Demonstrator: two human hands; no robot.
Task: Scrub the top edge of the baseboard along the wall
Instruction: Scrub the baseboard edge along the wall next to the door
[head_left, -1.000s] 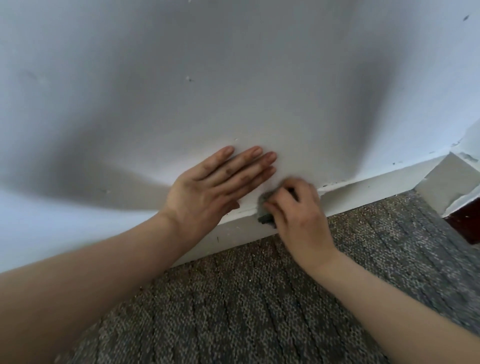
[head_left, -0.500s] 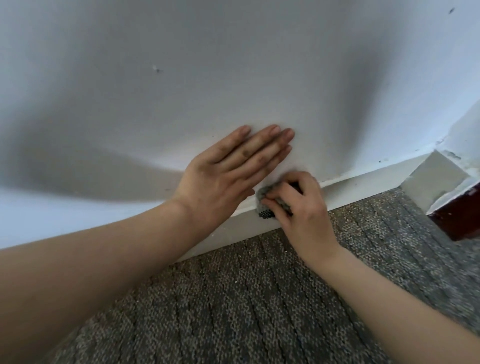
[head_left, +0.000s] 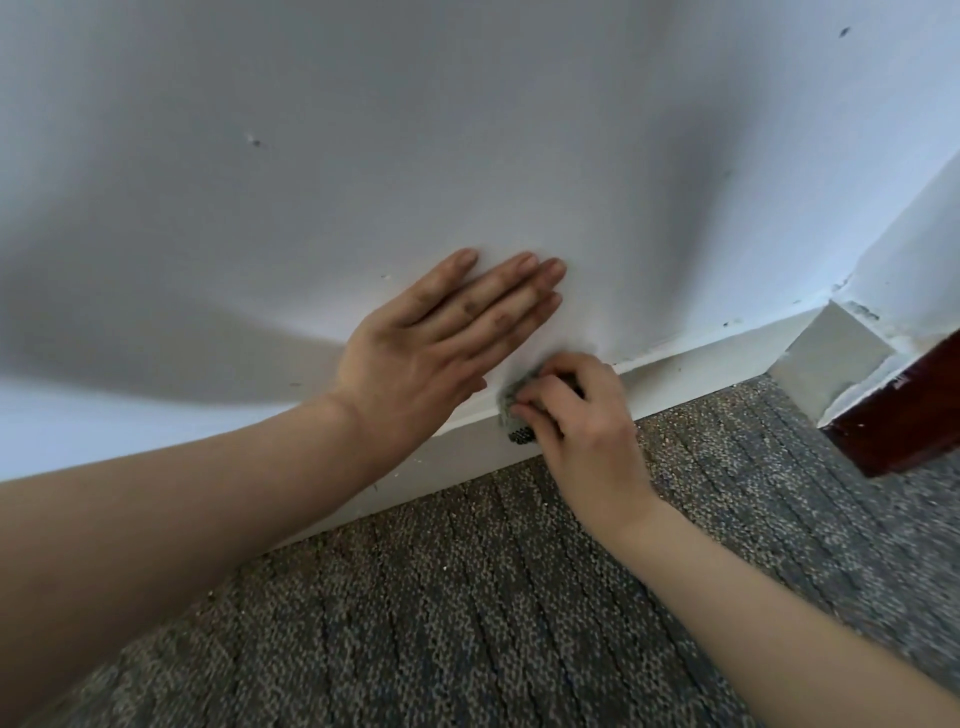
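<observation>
My right hand (head_left: 582, 415) has its fingers (head_left: 545, 396) curled, pinching a small grey-green scrub pad (head_left: 511, 401); the thumb is hidden, so I can't tell how it sits. The pad is pressed on the top edge of the white baseboard (head_left: 701, 358), with a dark mesh bit hanging over the board's face. The baseboard's long axis runs lower left to upper right in the head view, between the wall (head_left: 467, 130) and the grey carpet (head_left: 467, 597), ending at the boxed corner (head_left: 831, 358) beside a dark red wooden piece (head_left: 904, 415). My left hand (head_left: 415, 353) lies flat on the wall, fingers straight and pressed together, tips pointing up-right, holding nothing. Its palm heel is over the board's edge just left of the pad. What matters: the free edge lies to the right of my pinching fingers, along that axis toward the corner, while the left side is blocked by my own bracing hand. The right hand is nearer that stretch, so the stroke should probably run along the edge, not across it. Dark specks near the corner suggest it isn't done there yet.
</observation>
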